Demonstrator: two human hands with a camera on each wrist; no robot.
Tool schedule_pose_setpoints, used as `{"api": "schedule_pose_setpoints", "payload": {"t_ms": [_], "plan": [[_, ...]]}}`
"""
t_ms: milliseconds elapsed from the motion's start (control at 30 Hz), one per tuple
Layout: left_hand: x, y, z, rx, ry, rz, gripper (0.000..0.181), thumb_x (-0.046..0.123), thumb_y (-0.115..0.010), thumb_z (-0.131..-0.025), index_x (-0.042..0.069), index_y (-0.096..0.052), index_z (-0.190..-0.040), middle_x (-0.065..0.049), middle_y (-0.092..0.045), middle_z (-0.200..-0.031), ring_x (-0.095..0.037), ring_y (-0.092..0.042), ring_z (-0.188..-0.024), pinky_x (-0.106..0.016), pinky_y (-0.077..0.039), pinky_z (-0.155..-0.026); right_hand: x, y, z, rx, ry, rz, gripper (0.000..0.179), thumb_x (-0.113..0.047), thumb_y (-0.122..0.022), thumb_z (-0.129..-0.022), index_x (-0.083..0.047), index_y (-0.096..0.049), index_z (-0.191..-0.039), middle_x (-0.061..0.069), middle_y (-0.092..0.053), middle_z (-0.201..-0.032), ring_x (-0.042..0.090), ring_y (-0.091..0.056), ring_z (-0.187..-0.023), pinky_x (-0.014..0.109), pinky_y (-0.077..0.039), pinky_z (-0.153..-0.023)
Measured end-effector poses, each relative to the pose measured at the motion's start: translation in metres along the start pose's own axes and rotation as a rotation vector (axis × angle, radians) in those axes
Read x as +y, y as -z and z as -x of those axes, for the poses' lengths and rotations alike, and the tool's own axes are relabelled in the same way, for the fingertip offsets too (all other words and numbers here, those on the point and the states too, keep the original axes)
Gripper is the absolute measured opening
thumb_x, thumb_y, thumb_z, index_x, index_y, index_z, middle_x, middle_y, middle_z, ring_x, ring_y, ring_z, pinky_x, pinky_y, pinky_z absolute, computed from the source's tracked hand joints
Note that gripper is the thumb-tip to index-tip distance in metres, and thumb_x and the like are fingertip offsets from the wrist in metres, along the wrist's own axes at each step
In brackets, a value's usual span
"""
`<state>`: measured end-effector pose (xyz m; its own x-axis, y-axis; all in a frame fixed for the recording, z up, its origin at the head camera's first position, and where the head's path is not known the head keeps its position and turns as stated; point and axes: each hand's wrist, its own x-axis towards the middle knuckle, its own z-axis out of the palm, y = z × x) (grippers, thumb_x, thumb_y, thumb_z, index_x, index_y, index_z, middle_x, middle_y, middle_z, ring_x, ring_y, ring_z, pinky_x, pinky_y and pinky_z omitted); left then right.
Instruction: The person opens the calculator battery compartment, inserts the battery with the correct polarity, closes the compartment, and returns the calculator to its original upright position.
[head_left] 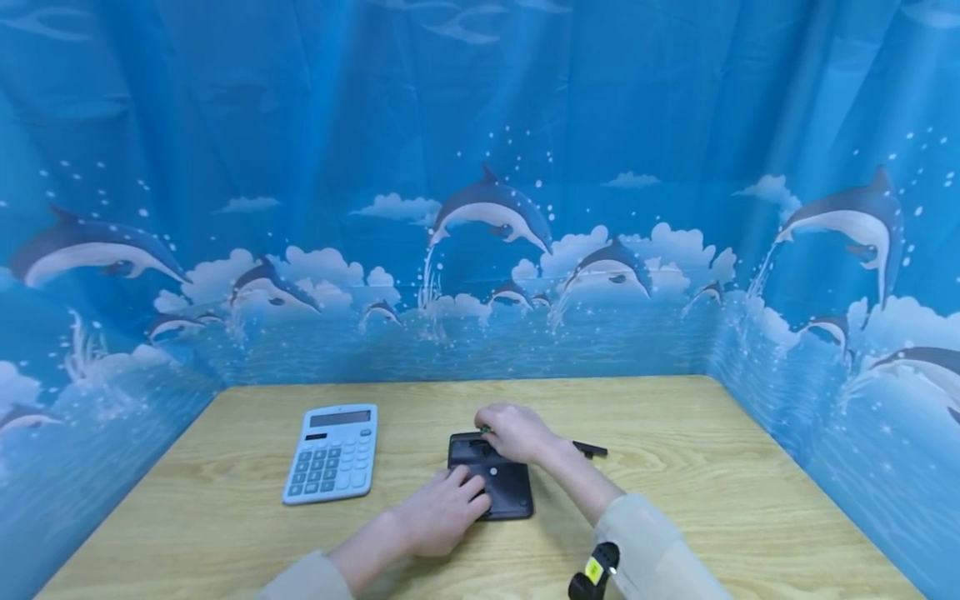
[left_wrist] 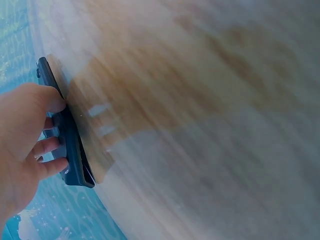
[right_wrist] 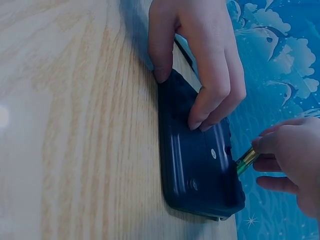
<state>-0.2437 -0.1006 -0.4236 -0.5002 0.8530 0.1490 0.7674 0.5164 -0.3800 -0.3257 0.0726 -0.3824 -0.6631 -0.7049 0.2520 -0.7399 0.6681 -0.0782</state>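
Observation:
A black calculator-shaped device (head_left: 510,487) lies on the table with its back up; its recessed far end is partly hidden by a hand. My left hand (head_left: 442,512) holds its near left side, thumb at the edge and fingertips on the back, as the right wrist view also shows. At the far end, my right hand (head_left: 517,432) pinches a green and gold battery (right_wrist: 247,160) between thumb and fingers. The battery's lower end meets the device's far edge in the right wrist view; whether it sits inside is hidden. Just right of that hand lies a narrow black piece (head_left: 590,450).
A light blue calculator (head_left: 330,454) lies face up to the left of the device. The wood-grain table (head_left: 675,500) is bordered at the back and sides by a blue dolphin-print curtain (head_left: 637,208). A black wrist strap (head_left: 596,571) circles my right sleeve.

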Motion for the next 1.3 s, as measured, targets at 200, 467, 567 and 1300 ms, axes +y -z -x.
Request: {"api": "schedule_pose_setpoints", "payload": {"t_ms": [200,467,567,1300], "plan": [[-0.001,0.0,-0.001,-0.017,0.006,0.005,0.018,0.026,-0.061,-0.085,0.018,-0.05,-0.096,0.002,-0.044,-0.097,-0.019,-0.045,-0.09,-0.032,-0.046,-0.068,0.0,0.004,-0.004,-0.038,0.006,-0.035,0.019,-0.011,-0.064,-0.087,-0.008,-0.066,-0.105,0.003,-0.066,-0.1,0.016,-0.061,-0.091,0.028,-0.051,-0.073],[-0.002,-0.002,-0.002,-0.004,0.017,0.02,0.02,0.025,-0.064,-0.082,0.018,-0.051,-0.097,0.002,-0.046,-0.098,-0.018,-0.045,-0.09,-0.032,-0.046,-0.069,-0.002,0.009,-0.013,-0.137,0.013,-0.071,0.018,-0.01,-0.062,-0.088,-0.011,-0.068,-0.105,0.0,-0.067,-0.101,0.014,-0.061,-0.093,0.027,-0.05,-0.075],[-0.003,-0.002,-0.002,-0.008,0.014,0.035,0.019,0.024,-0.063,-0.083,0.019,-0.052,-0.098,0.003,-0.046,-0.098,-0.017,-0.046,-0.09,-0.032,-0.047,-0.07,-0.005,0.011,-0.015,-0.17,0.023,-0.062,0.017,-0.01,-0.062,-0.088,-0.011,-0.069,-0.103,0.0,-0.067,-0.1,0.014,-0.061,-0.093,0.027,-0.05,-0.076],[-0.004,-0.002,-0.001,-0.031,0.024,0.09,0.018,0.022,-0.062,-0.084,0.02,-0.053,-0.1,0.003,-0.048,-0.1,-0.015,-0.047,-0.093,-0.031,-0.048,-0.074,-0.008,-0.01,-0.024,-0.163,-0.201,-0.214,0.008,-0.018,-0.062,-0.088,-0.012,-0.068,-0.09,-0.004,-0.062,-0.079,0.009,-0.055,-0.071,0.026,-0.046,-0.064]]}}
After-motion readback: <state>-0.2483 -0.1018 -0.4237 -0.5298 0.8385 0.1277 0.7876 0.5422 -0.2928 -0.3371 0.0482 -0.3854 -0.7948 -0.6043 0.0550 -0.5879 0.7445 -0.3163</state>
